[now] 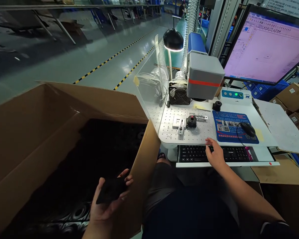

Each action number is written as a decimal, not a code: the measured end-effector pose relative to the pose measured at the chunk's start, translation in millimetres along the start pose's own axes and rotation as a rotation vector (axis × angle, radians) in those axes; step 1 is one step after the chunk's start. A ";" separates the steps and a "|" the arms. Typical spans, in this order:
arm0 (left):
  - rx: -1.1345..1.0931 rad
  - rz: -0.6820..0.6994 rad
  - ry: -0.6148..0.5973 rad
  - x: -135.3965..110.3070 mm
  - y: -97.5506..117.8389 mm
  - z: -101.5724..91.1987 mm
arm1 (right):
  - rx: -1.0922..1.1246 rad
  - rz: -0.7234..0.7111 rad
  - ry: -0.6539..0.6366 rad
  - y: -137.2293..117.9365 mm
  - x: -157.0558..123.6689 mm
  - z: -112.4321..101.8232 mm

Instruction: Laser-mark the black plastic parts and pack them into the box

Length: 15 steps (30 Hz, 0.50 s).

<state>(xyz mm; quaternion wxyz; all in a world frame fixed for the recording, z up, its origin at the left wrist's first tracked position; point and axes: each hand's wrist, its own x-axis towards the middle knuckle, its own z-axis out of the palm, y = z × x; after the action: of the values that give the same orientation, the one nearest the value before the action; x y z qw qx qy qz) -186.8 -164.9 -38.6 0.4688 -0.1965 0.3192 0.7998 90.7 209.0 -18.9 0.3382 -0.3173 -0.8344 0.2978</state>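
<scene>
My left hand [103,207] is closed around a flat black part [111,190], its fingers wrapped over the far side, above a large cardboard box [142,159]. Dark parts fill the box, too shadowed to make out singly. My right hand [214,154] hovers over the black keyboard [193,153] with its fingers apart and nothing in it. Beyond that hand, a round black part [191,121] with a red light spot on top sits on the perforated metal plate [169,127], beside small metal stops [180,126].
A grey machine head [204,74] with a red stripe hangs over the plate. Behind it are a fan [179,94] and a lit lamp [173,39]. A mouse [248,129] lies on a blue mat [231,132]. The monitor [266,46] stands at the right.
</scene>
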 end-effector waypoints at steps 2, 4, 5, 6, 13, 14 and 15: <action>0.009 -0.008 0.006 3.6 2.2 -9.8 | 0.000 0.004 0.013 -2.1 20.2 4.9; 0.010 -0.018 -0.012 9.6 4.8 -24.8 | -0.015 0.018 0.008 -5.0 41.0 12.1; -0.001 -0.026 -0.041 13.2 6.1 -33.7 | -0.026 0.030 0.003 -6.6 51.3 16.6; -0.018 -0.036 -0.093 17.2 7.3 -42.7 | -0.039 0.046 -0.007 -8.3 61.4 21.7; 0.032 -0.071 -0.598 32.3 10.4 -70.7 | -0.144 0.146 -0.063 -18.9 120.2 65.9; 0.071 -0.049 -0.608 31.8 10.5 -69.3 | -0.157 0.155 -0.056 -20.1 125.3 71.3; 0.107 -0.028 -0.608 31.1 10.7 -67.7 | -0.167 0.167 -0.049 -21.2 129.5 76.0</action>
<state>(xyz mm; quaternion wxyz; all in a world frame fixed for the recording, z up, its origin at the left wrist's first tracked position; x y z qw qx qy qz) -210.2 -196.4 -102.9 0.5636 0.0724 0.2030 0.7975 -47.2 269.0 -0.3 0.2642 -0.4055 -0.8350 0.2618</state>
